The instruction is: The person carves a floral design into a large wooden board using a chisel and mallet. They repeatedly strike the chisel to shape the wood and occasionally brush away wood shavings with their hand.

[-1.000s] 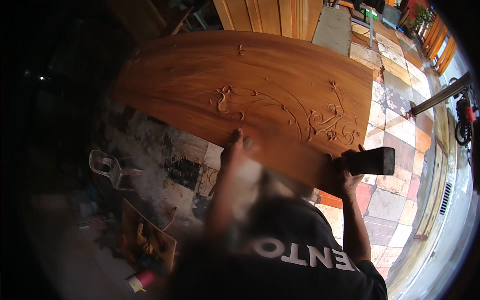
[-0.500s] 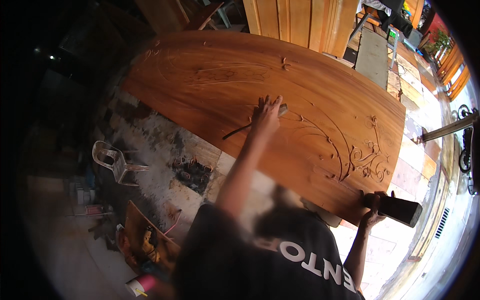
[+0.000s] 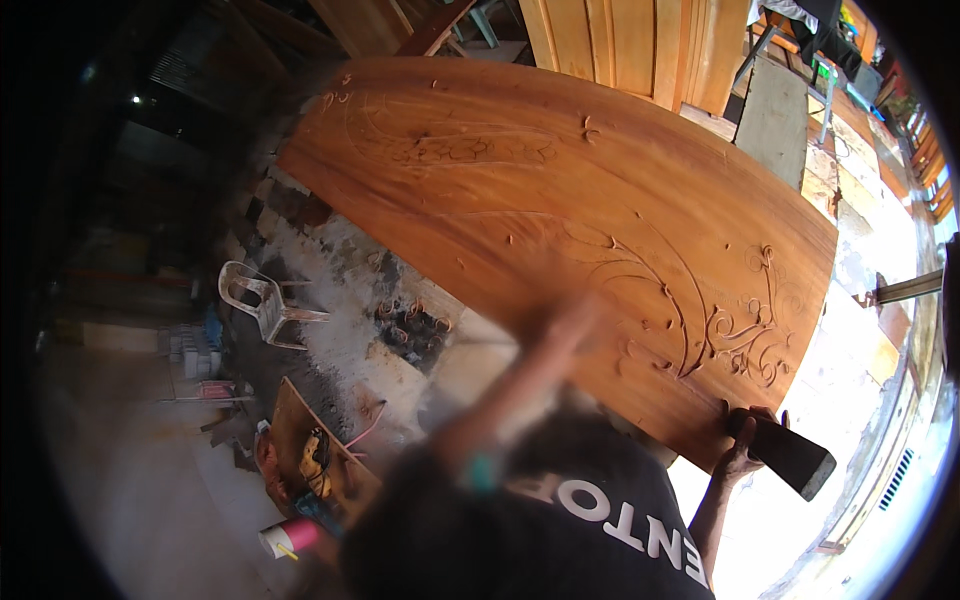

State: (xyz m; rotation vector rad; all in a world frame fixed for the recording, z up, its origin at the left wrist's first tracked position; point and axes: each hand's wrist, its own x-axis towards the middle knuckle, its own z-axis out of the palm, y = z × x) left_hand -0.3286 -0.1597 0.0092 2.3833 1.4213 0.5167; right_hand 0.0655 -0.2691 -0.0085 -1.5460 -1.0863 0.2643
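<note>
A large brown wooden panel [image 3: 450,220] lies in front of me, with carved scrolls and vines [image 3: 690,310] at its right and drawn leaf outlines on the left. Above its near side my left hand [image 3: 580,320] is smeared by motion, so its fingers and anything in them cannot be made out. At the panel's near right corner my right hand [image 3: 740,455] grips a dark, block-shaped wooden mallet [image 3: 797,458], whose thick end points away to the right. Curled wood shavings [image 3: 588,128] lie scattered on the panel.
A dirty white plastic chair [image 3: 265,305] stands at the left on a stained floor. Nearer, a yellow power tool [image 3: 316,462] sits by a board, close to a pink and white cup [image 3: 285,538]. Paneled wooden doors [image 3: 620,50] stand behind the panel.
My left hand, which held a slim dark chisel-like tool over the panel's middle, has moved back toward me and blurred. The whole view has shifted slightly. My right hand still holds the mallet.
</note>
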